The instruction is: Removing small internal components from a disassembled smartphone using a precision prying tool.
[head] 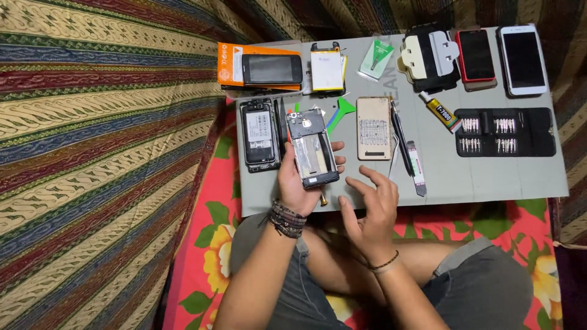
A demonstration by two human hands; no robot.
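My left hand (298, 183) grips an opened phone body (312, 148), its back removed and its metal frame showing, held upright over the grey work mat (489, 177). My right hand (369, 205) hovers just right of it with fingers spread and nothing in them. A small brass-tipped screwdriver (323, 199) lies on the mat between the two hands. Another opened dark phone (260, 134) rests just left of the held one.
On the mat lie a gold phone back (373, 128), a green pry tool (340, 112), a black pen-like tool (401, 138), a glue tube (440, 112), a black bit case (505, 131), a battery (326, 70), an orange box (231, 66) under a black phone (272, 69), and red (476, 55) and white (523, 59) phones.
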